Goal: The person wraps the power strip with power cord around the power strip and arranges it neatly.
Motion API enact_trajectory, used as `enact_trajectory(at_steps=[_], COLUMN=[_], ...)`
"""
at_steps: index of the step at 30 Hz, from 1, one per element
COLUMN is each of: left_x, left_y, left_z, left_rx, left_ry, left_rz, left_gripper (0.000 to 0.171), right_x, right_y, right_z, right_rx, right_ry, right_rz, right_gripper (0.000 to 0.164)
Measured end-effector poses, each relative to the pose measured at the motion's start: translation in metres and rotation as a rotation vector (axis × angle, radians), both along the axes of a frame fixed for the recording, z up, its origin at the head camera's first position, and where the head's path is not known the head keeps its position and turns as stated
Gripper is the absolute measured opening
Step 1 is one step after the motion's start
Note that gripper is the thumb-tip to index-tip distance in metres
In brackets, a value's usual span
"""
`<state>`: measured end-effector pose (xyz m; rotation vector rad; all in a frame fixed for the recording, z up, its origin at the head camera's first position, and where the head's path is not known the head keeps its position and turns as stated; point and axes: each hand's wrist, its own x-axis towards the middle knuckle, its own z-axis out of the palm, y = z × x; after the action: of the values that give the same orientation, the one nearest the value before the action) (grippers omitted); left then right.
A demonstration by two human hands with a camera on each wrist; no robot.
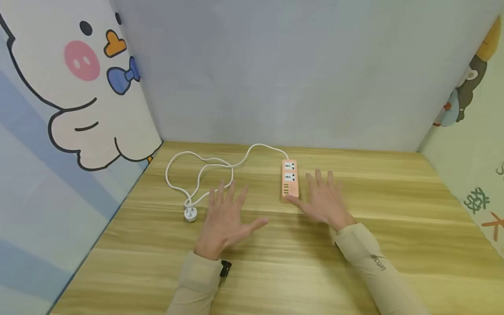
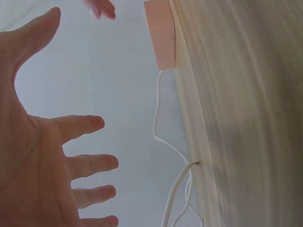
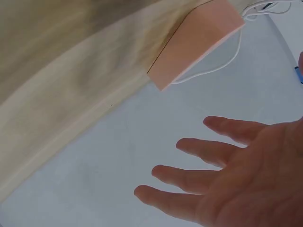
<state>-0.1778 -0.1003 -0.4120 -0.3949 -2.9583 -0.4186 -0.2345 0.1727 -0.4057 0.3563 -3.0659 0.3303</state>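
A pink power strip with two white sockets and several USB ports lies on the wooden table, its long side showing in both wrist views. From its far end a white cable runs left in loose loops to a white plug. My left hand, fingers spread, hovers over the table just right of the plug and holds nothing. To the right of the strip, my right hand is also spread and empty, its thumb overlapping the strip's near corner in the head view.
The wooden table meets a pale grey wall at the back. On the left stands a panel with a cartoon bird. Another panel with drawings borders the right side.
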Motion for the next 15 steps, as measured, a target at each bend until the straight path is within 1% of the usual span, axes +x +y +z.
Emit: enact_trajectory(at_steps=[4, 8, 11, 15], left_x=[0.0, -0.001, -0.001, -0.001], left_y=[0.0, 0.0, 0.0, 0.0], left_z=[0.001, 0.002, 0.002, 0.001], left_rx=[-0.002, -0.028, -0.032, -0.035], left_ry=[-0.024, -0.018, -0.013, -0.015], left_rz=[0.0, 0.006, 0.007, 0.008], left_gripper=[0.103, 0.103, 0.103, 0.102], right_x=[-0.026, -0.046, -0.054, -0.06], right_y=[-0.015, -0.03, -0.04, -0.049], right_z=[0.002, 0.001, -0.003, -0.011], right_rx=[0.029, 0.052, 0.062, 0.095], right_ry=[-0.054, -0.134, -0.187, -0.243], right_rz=[-0.02, -0.067, -0.104, -0.138], right_gripper=[0.106, 0.108, 0.107, 0.107])
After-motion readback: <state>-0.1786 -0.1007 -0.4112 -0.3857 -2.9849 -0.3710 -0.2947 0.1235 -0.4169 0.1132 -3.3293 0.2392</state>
